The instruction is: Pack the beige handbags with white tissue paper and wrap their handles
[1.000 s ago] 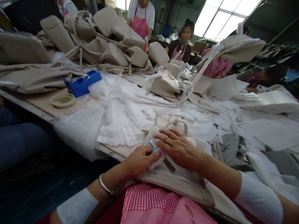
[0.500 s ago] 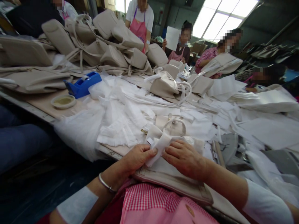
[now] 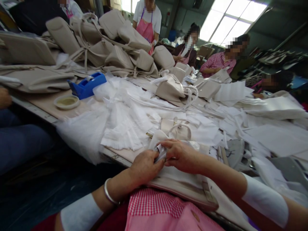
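A beige handbag (image 3: pixel 192 197) lies flat at the table's front edge, against my apron, with white sheeting over part of it. Above it, my left hand (image 3: pixel 146 165) is closed on a piece of soft white wrapping (image 3: pixel 157 137), thumb and fingers pinching it. From the other side, my right hand (image 3: pixel 179 154) presses its curled fingers onto the same wrapping, index finger stretched across the top. A small white tag with a dark edge (image 3: pixel 159 148) shows between the hands. What lies inside the wrapping is hidden. Just beyond sits a small beige piece with a looped handle (image 3: pixel 180 130).
A blue tape dispenser (image 3: pixel 88 86) and a shallow round dish (image 3: pixel 66 102) stand at the left. White wrapping sheets (image 3: pixel 127 125) spread over the middle. Beige bags (image 3: pixel 115 57) are heaped behind. Several co-workers stand across the table; another person's hand (image 3: pixel 4 98) shows at far left.
My right hand has moved left and up over the wrapping, which is now bunched between both hands. A co-worker across the table has lowered and turned a white sheet; another person's hand appears at far left.
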### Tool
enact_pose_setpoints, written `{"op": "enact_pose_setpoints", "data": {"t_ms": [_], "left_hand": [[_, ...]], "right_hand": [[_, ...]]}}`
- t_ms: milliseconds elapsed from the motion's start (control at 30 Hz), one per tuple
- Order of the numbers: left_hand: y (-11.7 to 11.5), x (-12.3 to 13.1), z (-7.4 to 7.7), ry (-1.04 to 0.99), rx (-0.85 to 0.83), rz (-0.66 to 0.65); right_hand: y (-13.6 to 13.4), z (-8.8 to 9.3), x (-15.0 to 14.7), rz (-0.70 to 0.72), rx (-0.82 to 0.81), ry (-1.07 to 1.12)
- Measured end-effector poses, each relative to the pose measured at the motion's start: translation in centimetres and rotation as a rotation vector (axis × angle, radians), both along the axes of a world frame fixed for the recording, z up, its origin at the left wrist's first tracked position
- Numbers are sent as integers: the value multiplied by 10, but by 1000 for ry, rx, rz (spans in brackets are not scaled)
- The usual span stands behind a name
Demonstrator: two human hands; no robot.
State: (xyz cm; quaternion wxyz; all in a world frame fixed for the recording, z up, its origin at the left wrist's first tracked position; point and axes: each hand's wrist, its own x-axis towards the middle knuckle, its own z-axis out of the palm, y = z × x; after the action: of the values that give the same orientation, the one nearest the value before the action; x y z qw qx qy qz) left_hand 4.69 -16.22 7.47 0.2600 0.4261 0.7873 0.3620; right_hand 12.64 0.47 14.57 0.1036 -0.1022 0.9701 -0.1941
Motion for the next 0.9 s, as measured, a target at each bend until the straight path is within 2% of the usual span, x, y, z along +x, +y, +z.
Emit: {"op": "enact_pose_setpoints", "data": {"t_ms": [100, 233, 433, 567, 733, 900], "left_hand": [[-1, 0, -2, 48, 0, 1], [0, -1, -3, -16, 55, -34], [1, -2, 3, -181, 172, -113], [3, -6, 4, -231, 155, -190], [2, -10, 6, -268, 117, -269], [2, -6, 4, -258, 91, -202]], "right_hand": [[-2, -5, 4, 37, 36, 146], [-3, -11, 8, 118, 18, 299], [-6, -18, 7, 163, -50, 378], [-8, -20, 9, 188, -22, 389], [-6, -22, 8, 131, -69, 430], [-5, -26, 7, 42, -161, 455]]}}
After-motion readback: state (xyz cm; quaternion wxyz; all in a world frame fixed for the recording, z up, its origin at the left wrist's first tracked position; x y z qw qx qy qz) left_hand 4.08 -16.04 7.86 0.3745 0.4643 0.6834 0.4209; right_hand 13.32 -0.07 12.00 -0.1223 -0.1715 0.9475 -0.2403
